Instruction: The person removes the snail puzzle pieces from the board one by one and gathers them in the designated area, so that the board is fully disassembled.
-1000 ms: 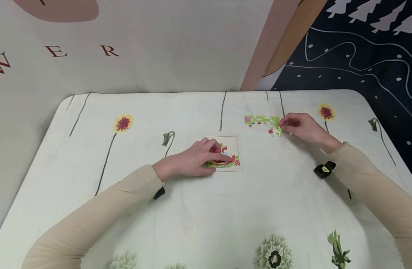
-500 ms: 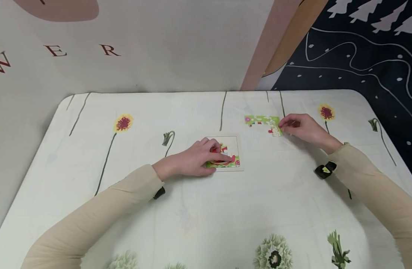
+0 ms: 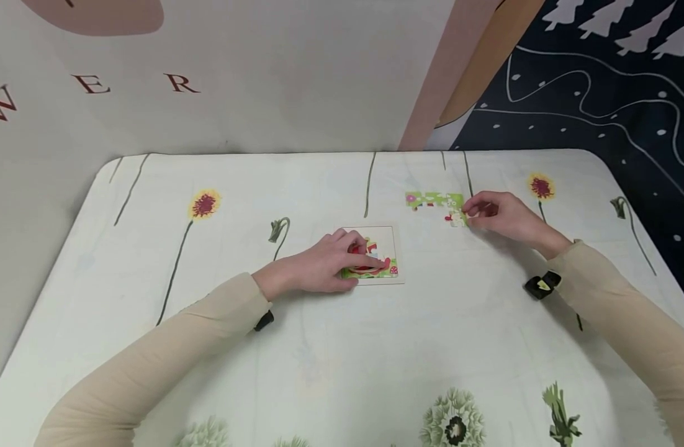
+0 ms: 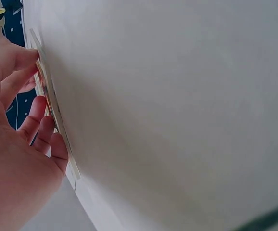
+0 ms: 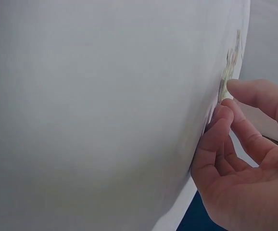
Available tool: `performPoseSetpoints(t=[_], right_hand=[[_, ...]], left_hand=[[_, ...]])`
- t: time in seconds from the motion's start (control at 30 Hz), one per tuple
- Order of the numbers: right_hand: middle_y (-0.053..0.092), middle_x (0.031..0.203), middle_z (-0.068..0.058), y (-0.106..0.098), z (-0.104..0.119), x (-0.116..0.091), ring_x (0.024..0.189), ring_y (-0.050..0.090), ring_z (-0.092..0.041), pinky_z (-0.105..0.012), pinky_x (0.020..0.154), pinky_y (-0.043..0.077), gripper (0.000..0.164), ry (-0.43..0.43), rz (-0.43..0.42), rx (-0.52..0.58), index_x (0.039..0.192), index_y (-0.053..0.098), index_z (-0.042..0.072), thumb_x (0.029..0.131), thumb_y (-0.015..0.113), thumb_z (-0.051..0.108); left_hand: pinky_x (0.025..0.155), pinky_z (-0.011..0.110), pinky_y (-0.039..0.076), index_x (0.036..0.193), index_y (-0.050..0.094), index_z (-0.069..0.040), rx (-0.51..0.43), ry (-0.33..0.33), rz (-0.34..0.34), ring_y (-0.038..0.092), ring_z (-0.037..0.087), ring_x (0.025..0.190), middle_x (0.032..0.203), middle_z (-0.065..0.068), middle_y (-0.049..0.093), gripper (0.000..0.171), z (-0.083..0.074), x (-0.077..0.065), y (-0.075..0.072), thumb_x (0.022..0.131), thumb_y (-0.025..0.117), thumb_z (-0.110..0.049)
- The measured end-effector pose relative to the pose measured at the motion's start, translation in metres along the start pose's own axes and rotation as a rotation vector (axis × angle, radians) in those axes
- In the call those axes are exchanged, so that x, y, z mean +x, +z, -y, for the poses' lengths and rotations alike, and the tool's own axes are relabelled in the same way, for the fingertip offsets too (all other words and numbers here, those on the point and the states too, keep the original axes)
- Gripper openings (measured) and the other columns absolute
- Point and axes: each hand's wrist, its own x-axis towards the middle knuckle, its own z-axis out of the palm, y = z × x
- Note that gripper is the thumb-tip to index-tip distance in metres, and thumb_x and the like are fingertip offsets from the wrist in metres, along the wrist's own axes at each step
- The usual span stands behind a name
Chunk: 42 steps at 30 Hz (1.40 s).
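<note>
My left hand (image 3: 328, 264) rests over the square puzzle board (image 3: 400, 278), its fingers spread across the red and green picture pieces (image 3: 394, 271) that fill the lower part of it. Seen from the left wrist, the fingertips (image 4: 40, 103) lie right at the thin board. To the right, my right hand (image 3: 506, 214) pinches the right edge of a green puzzle piece (image 3: 457, 218) between thumb and fingers. This piece sits just under the right end of a joined green strip (image 3: 428, 199). The left hand hides the board's left side.
A white cloth printed with flowers (image 3: 205, 205) covers the table. A pale wall (image 3: 292, 93) stands along the back edge, and a dark patterned hanging (image 3: 599, 124) is at the right. Black wrist cameras (image 3: 542, 284) sit beneath the sleeves.
My right hand has shifted very slightly toward the near side, its fingertips staying at the piece's edge. The left hand and the board have kept their place.
</note>
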Motion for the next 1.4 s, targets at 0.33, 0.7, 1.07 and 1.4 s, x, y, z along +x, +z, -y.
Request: performPoseSetpoints(t=[0.33, 0.7, 1.07, 1.4], right_hand=[[0.061, 0.103, -0.015, -0.001, 0.009, -0.01, 0.086, 0.053, -0.026, -0.026, 0.065, 0.043, 0.025, 0.005, 0.01, 0.012, 0.114, 0.063, -0.001, 0.091, 0.065, 0.008], [0.064, 0.099, -0.013, 0.011, 0.022, -0.013, 0.079, 0.056, -0.022, -0.024, 0.063, 0.045, 0.018, -0.097, 0.031, 0.04, 0.107, 0.066, 0.0, 0.09, 0.067, 0.005], [0.065, 0.097, -0.008, 0.026, 0.037, -0.01, 0.084, 0.056, -0.02, -0.023, 0.071, 0.044, 0.017, -0.168, 0.063, 0.045, 0.104, 0.068, 0.0, 0.089, 0.069, 0.006], [0.065, 0.095, -0.006, 0.039, 0.046, -0.003, 0.084, 0.057, -0.02, -0.025, 0.073, 0.045, 0.012, -0.219, 0.11, 0.075, 0.1, 0.07, 0.003, 0.088, 0.068, 0.002]], left_hand=[[0.081, 0.033, 0.034, 0.137, 0.057, -0.023, 0.065, 0.008, -0.019, 0.038, 0.019, 0.097, 0.107, 0.001, 0.045, 0.048, -0.004, -0.008, 0.003, 0.091, 0.058, -0.01], [0.08, 0.033, 0.036, 0.13, 0.064, -0.024, 0.141, 0.007, -0.04, 0.041, 0.019, 0.093, 0.107, 0.002, 0.048, 0.044, -0.006, -0.018, -0.001, 0.089, 0.059, -0.007], [0.08, 0.033, 0.038, 0.118, 0.071, -0.017, 0.047, -0.002, -0.101, 0.044, 0.021, 0.094, 0.11, 0.004, 0.053, 0.034, 0.004, -0.025, -0.007, 0.088, 0.062, -0.004], [0.084, 0.034, 0.04, 0.117, 0.072, -0.016, -0.008, -0.013, -0.09, 0.045, 0.02, 0.097, 0.12, 0.004, 0.055, 0.033, 0.008, -0.023, -0.008, 0.089, 0.062, -0.002]])
